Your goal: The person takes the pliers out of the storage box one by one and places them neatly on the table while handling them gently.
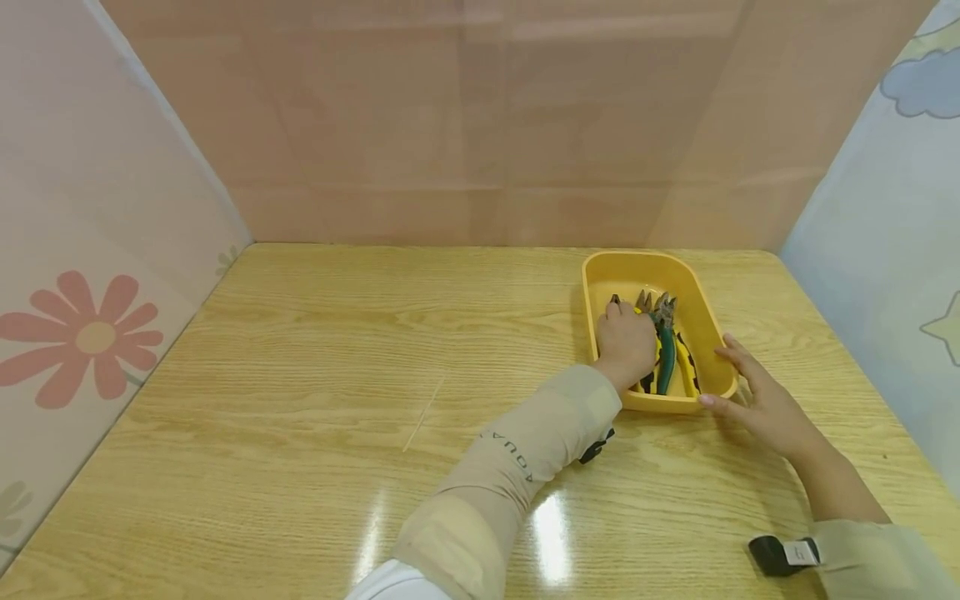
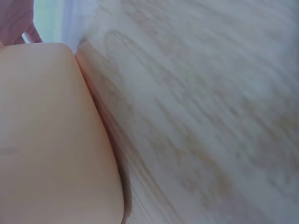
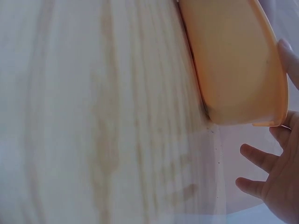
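Note:
A yellow plastic bin (image 1: 637,402) stands on the right part of the table, with several pliers inside. One pair has dark green handles (image 1: 667,358); black-and-yellow handles (image 1: 687,363) lie beside it. My left hand (image 1: 626,342) reaches into the bin's left side with curled fingers, gripping pliers whose dark tip (image 1: 615,298) shows past the knuckles; the rest of that tool is hidden. At the bin's near right corner, my right hand (image 1: 768,412) touches the rim with thumb and fingers spread. The right wrist view shows the bin wall (image 3: 233,65) and fairly straight fingers (image 3: 259,158).
The wooden table (image 1: 300,375) extends to the left of the bin. A beige panel (image 1: 480,125) rises behind it, with patterned panels at left (image 1: 90,208) and right (image 1: 922,208). Black straps (image 1: 780,556) sit at the wrists.

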Tool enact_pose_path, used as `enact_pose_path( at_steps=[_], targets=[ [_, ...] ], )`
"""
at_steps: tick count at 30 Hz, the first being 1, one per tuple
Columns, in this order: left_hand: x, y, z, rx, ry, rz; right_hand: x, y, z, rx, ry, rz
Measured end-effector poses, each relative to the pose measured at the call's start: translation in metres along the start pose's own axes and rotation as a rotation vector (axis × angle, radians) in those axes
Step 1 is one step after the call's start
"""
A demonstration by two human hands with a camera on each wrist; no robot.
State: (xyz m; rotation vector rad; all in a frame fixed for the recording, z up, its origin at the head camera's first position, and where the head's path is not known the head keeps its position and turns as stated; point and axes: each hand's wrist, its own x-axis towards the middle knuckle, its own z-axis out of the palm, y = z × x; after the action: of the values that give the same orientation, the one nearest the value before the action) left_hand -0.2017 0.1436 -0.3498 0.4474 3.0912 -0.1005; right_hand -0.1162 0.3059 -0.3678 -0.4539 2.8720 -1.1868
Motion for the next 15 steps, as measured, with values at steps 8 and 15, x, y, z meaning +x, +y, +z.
enact_pose_path(
  at_steps=[8, 15],
  targets=[
    [-0.001, 0.006, -0.009, -0.032, -0.065, 0.019, -0.001, -0.001, 0.0, -0.012, -0.011, 0.019],
    [-0.001, 0.006, -0.017, -0.077, -0.095, 0.019, 0.0, -0.004, -0.001, -0.011, -0.012, 0.014]
  ],
)
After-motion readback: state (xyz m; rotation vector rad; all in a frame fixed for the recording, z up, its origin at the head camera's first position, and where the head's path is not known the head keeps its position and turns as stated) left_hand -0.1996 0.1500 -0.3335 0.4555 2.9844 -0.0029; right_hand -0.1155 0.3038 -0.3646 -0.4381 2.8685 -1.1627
